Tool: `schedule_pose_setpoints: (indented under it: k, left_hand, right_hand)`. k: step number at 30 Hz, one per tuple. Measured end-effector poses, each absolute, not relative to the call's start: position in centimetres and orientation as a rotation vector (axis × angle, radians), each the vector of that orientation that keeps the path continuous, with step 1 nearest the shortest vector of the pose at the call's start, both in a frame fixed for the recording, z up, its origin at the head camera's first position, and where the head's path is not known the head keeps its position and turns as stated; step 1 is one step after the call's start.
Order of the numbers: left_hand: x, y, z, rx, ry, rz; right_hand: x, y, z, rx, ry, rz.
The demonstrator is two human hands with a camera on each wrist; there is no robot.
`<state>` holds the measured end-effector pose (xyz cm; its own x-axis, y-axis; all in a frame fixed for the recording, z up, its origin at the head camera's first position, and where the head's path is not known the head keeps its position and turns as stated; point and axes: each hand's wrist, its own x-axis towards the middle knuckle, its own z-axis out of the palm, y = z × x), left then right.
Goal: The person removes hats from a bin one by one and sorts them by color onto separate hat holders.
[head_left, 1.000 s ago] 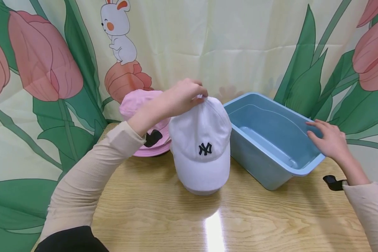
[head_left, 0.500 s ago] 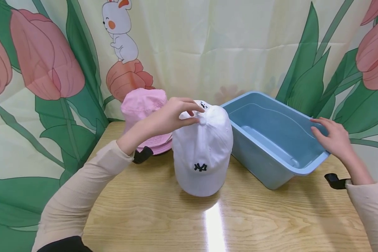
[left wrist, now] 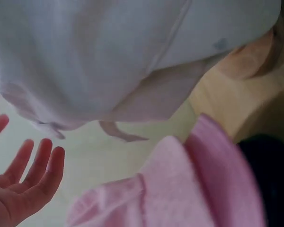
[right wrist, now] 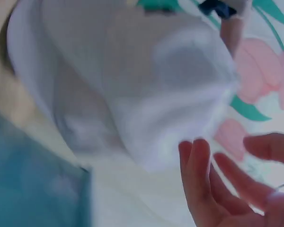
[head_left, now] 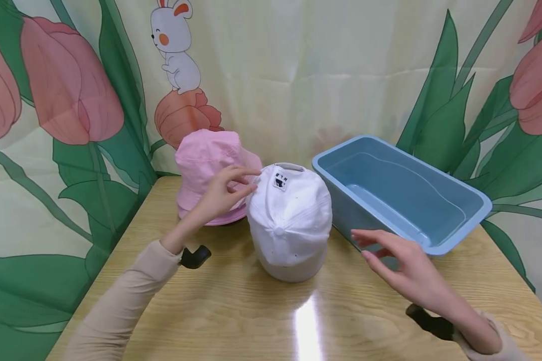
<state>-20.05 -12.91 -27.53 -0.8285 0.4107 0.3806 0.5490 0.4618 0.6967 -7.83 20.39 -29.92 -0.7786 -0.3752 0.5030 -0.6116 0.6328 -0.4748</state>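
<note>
A white baseball cap (head_left: 293, 215) sits on the table, its crown up and brim toward me. A small printed label shows near its back strap. My left hand (head_left: 221, 193) is at the cap's left rear side, fingers slightly bent, holding nothing; in the left wrist view, the fingers (left wrist: 52, 175) are apart from the cap. My right hand (head_left: 408, 265) hovers between the cap and the blue bin, fingers spread and holding nothing. Pink bucket hats (head_left: 203, 160), seemingly stacked, stand behind my left hand, with something black under their brims in the left wrist view.
A blue plastic bin (head_left: 343, 193) stands at an angle to the right of the cap, its inside bare. The wooden table (head_left: 217, 311) runs back to a curtain (head_left: 271, 90) printed with tulips and a rabbit.
My left hand has let go of the cap's top and moved down and left; the cap has settled lower, tipped forward. My right hand has left the bin's rim and moved left toward the cap.
</note>
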Motion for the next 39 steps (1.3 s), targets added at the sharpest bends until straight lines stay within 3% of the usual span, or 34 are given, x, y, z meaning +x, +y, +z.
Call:
schedule_pose_setpoints:
  k: [6, 12, 20, 30, 39]
  left_hand:
    - [-19.9, -14.3, -30.4, -0.602, -2.525, -1.628]
    - [-19.2, -14.2, -33.4, -0.39, -2.512, -1.967]
    - [-18.9, -13.1, -35.9, -0.231, -2.495, -1.942]
    - [-18.8, -13.3, -37.0, -0.247, -2.289, -2.112]
    - [-19.2, -13.7, -36.2, -0.41, -1.784, -2.909]
  right_hand:
    - [-11.1, 17.5, -33.1, 0.521, -2.555, 1.232]
    - [-13.9, 16.5, -35.5, 0.424, -2.447, 1.651]
    - [-15.3, 15.8, -37.4, 0.385, -2.279, 1.844]
    - [-16.1, 15.3, -37.6, 0.386, -1.933, 2.02]
    - [-16.9, 15.6, -34.8, 0.512, -1.808, 2.384]
